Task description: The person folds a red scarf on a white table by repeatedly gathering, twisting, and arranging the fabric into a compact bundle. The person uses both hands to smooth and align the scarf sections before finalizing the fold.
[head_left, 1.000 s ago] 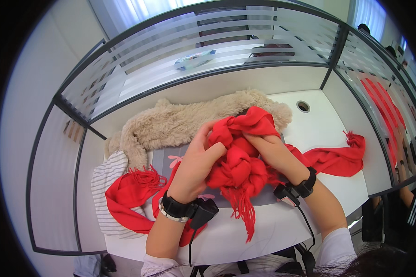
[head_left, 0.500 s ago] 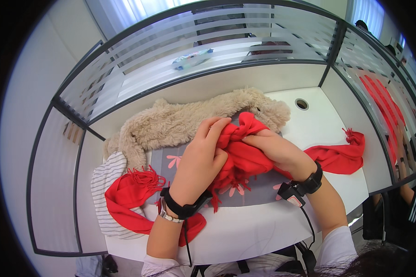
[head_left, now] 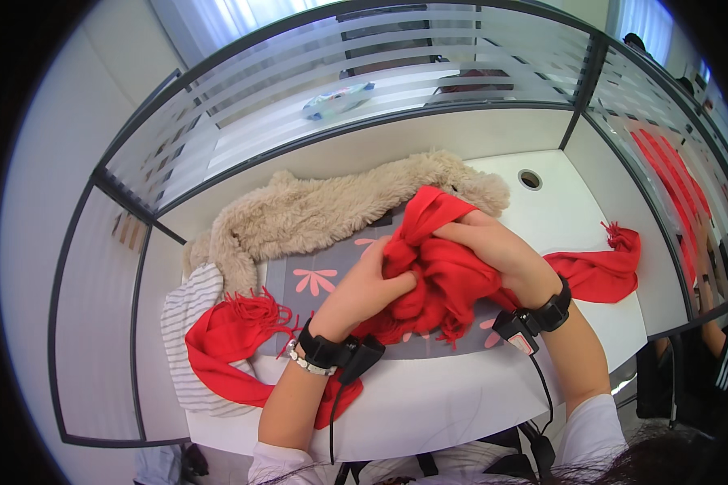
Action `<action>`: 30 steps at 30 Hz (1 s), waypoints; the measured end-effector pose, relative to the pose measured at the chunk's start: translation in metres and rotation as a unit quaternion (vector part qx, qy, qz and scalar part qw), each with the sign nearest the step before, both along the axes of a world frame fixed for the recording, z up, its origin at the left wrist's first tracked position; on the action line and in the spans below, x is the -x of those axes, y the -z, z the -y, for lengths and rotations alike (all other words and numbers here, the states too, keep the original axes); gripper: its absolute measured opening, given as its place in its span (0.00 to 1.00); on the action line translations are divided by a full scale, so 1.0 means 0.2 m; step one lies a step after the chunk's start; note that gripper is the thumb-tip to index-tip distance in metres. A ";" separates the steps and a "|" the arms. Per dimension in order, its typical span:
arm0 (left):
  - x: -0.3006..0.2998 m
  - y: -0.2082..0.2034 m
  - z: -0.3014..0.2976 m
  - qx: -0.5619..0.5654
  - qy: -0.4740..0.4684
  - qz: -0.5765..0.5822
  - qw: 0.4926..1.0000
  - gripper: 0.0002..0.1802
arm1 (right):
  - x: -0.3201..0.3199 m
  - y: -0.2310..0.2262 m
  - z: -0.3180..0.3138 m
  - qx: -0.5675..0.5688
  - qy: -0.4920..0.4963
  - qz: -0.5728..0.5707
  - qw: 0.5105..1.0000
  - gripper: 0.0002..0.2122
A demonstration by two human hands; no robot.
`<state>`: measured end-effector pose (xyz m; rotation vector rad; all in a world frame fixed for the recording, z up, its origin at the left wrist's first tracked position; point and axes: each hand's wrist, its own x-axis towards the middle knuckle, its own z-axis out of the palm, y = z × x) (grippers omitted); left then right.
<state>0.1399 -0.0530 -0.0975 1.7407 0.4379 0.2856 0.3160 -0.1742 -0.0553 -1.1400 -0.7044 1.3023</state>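
A red scarf [head_left: 453, 283] with fringed ends is bunched and twisted together between my hands, above a grey mat [head_left: 287, 283] with pink petal shapes. My left hand [head_left: 368, 287] is closed on the bundle's left side, its thumb lying across the cloth. Gripping the upper right of the bundle, my right hand [head_left: 493, 246] has its fingers partly hidden in the folds. A loop of the cloth stands up between the hands. More red cloth [head_left: 218, 343] with a fringe lies by my left forearm, and another red fringed end [head_left: 603, 271] rests beyond my right wrist.
A beige fluffy plush item [head_left: 315, 206] stretches along the back of the white desk [head_left: 514, 174]. Striped white fabric [head_left: 190, 360] lies under the red cloth on the left. Low partitions [head_left: 364, 133] enclose the desk; a cable hole [head_left: 530, 179] is at the back right.
My left hand has turned and shifted slightly down and right, uncovering more of the mat. The red loop between my hands is larger and spread wider; my right hand has moved slightly right.
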 end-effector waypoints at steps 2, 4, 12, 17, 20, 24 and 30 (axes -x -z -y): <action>0.01 -0.06 -0.03 -0.033 -0.027 -0.053 0.998 0.31 | 0.00 0.00 0.01 0.009 0.005 0.056 0.998 0.15; 0.02 -0.08 -0.06 -0.072 -0.026 -0.054 0.996 0.27 | -0.02 0.01 0.01 -0.022 -0.011 0.183 0.983 0.15; 0.05 -0.05 -0.06 -0.342 -0.175 -0.047 0.922 0.16 | 0.02 0.01 -0.01 -0.099 0.042 0.196 0.975 0.12; 0.08 -0.26 -0.02 -0.109 -0.087 0.007 0.990 0.17 | 0.01 0.05 0.02 -0.151 0.081 0.240 0.955 0.13; 0.12 -0.33 0.01 -0.043 -0.042 0.019 0.998 0.18 | 0.02 0.06 0.05 -0.162 0.059 0.199 0.965 0.16; 0.13 -0.34 0.05 -0.095 -0.040 0.073 0.992 0.21 | 0.04 0.07 0.04 -0.123 0.076 0.188 0.972 0.16; 0.10 -0.34 0.07 -0.374 -0.232 0.131 0.888 0.16 | 0.10 0.05 0.00 -0.098 0.094 0.111 0.984 0.15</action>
